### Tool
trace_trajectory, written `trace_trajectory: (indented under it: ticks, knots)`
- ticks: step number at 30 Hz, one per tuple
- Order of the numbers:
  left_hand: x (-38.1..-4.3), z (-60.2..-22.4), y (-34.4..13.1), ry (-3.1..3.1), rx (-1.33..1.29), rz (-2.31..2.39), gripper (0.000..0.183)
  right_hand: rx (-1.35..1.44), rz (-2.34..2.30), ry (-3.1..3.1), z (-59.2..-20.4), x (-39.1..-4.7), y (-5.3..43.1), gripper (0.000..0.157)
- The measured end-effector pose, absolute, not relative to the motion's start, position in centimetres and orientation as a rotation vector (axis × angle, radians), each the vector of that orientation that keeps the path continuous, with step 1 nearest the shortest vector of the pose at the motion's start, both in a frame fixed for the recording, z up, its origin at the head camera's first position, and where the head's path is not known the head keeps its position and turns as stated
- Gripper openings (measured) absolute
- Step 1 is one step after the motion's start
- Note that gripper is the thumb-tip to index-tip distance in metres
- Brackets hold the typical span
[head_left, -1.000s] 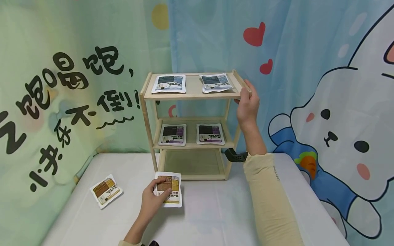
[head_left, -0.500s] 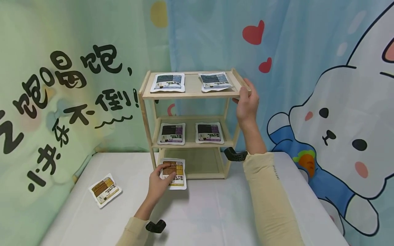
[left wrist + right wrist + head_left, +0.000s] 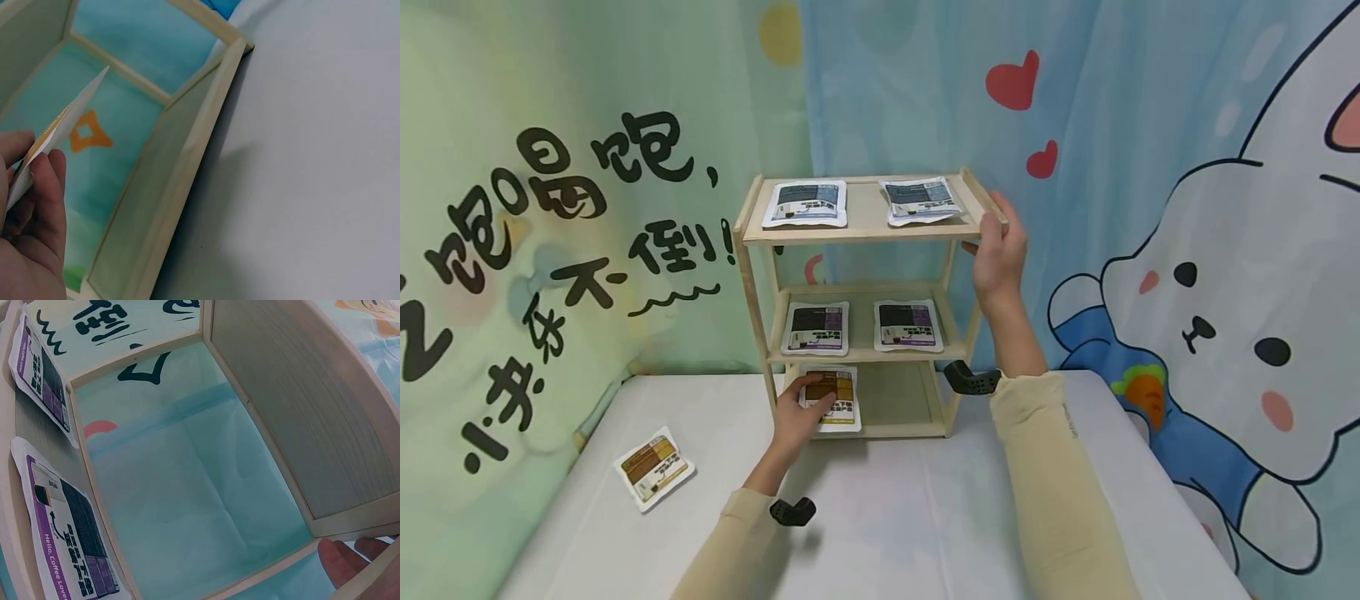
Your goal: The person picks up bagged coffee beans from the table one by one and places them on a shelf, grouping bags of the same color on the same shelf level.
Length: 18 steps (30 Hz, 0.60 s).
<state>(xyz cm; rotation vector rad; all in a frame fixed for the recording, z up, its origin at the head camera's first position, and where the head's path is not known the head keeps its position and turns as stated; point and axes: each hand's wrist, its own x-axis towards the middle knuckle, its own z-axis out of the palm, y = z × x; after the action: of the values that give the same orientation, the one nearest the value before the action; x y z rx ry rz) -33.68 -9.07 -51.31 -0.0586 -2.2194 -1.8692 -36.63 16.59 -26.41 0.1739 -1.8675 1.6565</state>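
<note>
My left hand (image 3: 799, 417) pinches a brown-and-yellow sachet (image 3: 842, 396) by its left side, at the front left of the bottom shelf (image 3: 898, 400). In the left wrist view the sachet (image 3: 69, 119) is tilted, and a gap shows between it and the shelf board (image 3: 147, 181). My right hand (image 3: 1003, 258) grips the top right corner of the wooden rack (image 3: 865, 236). Its fingertips (image 3: 340, 559) show by the frame in the right wrist view. Two blue sachets, one left (image 3: 806, 203) and one right (image 3: 920, 201), lie on the top shelf. Two purple-and-black sachets, left (image 3: 816, 327) and right (image 3: 907, 325), lie on the middle shelf.
Another brown-and-yellow sachet (image 3: 655, 469) lies on the white table (image 3: 910, 517), left of the rack. A printed curtain (image 3: 895, 100) hangs behind the table. Uprights and shelf rims frame the opening around my left hand.
My left hand has carried the brown-and-yellow sachet forward and up from in front of the rack into the bottom shelf's opening. My right hand keeps its grip on the top corner.
</note>
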Motion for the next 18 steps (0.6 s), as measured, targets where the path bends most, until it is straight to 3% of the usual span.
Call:
trace_trajectory:
  ticks: [18]
  knots:
    - [-36.3, -52.8, -9.0, -2.318, -0.032, -1.841, 0.041, 0.212, 1.668, -1.844, -26.7, -36.4, 16.8, 0.054]
